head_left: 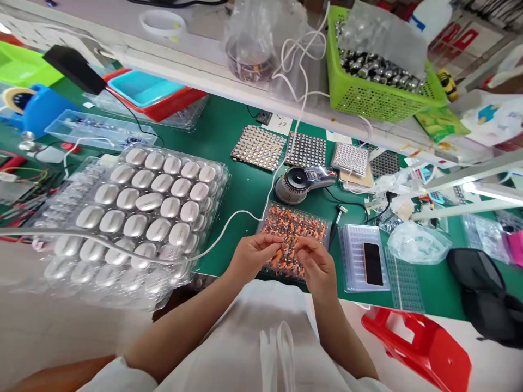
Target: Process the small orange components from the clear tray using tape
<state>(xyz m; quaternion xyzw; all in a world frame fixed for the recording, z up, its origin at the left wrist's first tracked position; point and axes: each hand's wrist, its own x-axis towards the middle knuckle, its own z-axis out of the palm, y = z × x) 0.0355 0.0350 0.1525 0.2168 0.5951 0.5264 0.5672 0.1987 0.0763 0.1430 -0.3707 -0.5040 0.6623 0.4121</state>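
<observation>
- Left hand point(254, 255) and right hand point(315, 262) meet over the tray of small orange parts point(295, 228) at the green mat's point(241, 185) near edge, fingers pinched narrow on one orange piece — too small to name.
- No writing is legible.
- Left, a blister tray of silver oval shells point(139, 212) overhangs the edge; bare mat lies between the trays.
- Beyond, a tape dispenser point(298, 184) — then a green basket point(376, 92) on the shelf.

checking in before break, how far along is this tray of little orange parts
Done: cannot tell; the tray of orange parts looks packed throughout. In hand: left hand and right hand meet over its near edge, pinching one orange piece. Left: seemingly most of the tray, plus the silver shells stacked alongside.
</observation>
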